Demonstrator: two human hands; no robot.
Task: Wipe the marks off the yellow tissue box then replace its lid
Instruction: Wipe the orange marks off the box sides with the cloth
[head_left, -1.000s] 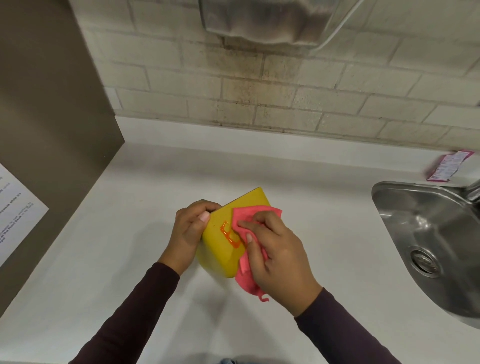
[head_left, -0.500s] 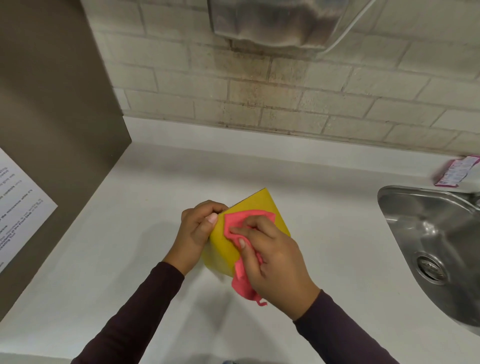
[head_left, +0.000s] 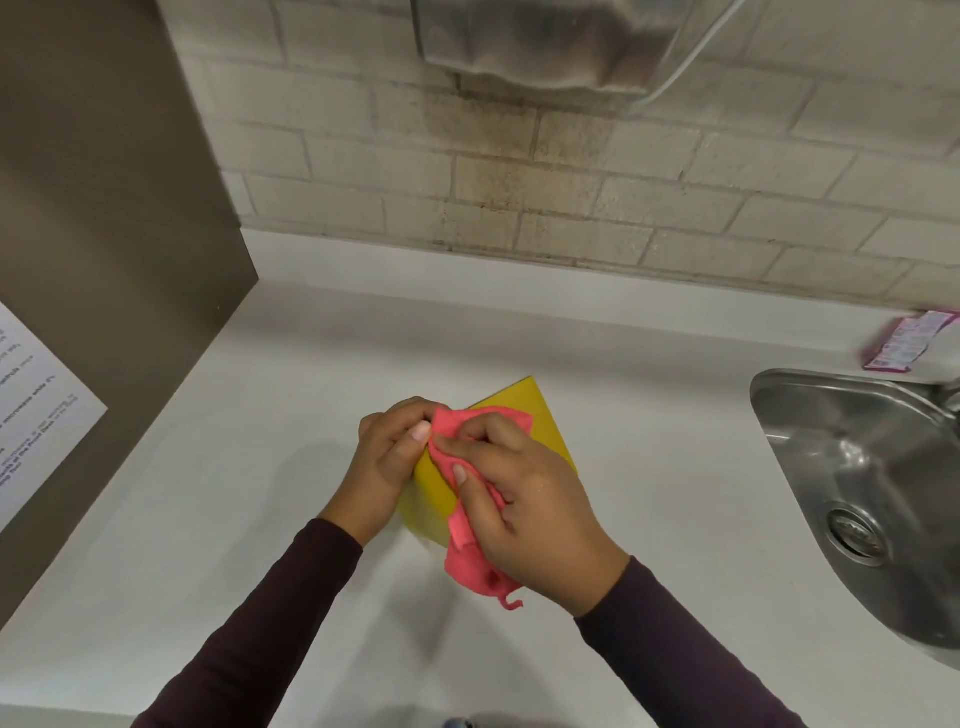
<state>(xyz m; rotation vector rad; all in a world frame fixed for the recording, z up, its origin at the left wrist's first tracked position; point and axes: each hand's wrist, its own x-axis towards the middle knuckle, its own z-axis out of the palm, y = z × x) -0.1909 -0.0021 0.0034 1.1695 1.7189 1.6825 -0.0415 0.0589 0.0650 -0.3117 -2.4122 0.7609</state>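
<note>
1. You are holding the box (head_left: 540, 431) tilted, one corner pointing up and away from you, over the middle of the counter (head_left: 249, 467). I cannot tell whether its lower edge is touching the counter.
2. Your left hand (head_left: 387, 467) is gripping the box's left edge, with the fingers curled round it and the thumb lying along the near face, just beside the cloth (head_left: 475, 566).
3. Your right hand (head_left: 535, 509) is pressing the cloth flat against that near face. Its fingers are bent and clutching the bunched fabric, and the fingertips are bearing down close to your left thumb.
4. The cloth is covering most of the face under your hand, so what lies beneath it is hidden. Bare yellow is showing at the far right corner and along the lower left side. The cloth's loose tail is hanging out below your right palm.
5. The sink (head_left: 857, 467) is lying well to the right of the box, and a packet (head_left: 904, 343) is resting behind it against the wall (head_left: 675, 208).
6. A panel (head_left: 104, 208) is standing at the counter's left end, carrying a printed sheet (head_left: 36, 410).
7. A metal dispenser (head_left: 545, 41) is hanging on the wall above the box.
8. Dark sleeves (head_left: 249, 639) are covering both your forearms down to the wrists.
</note>
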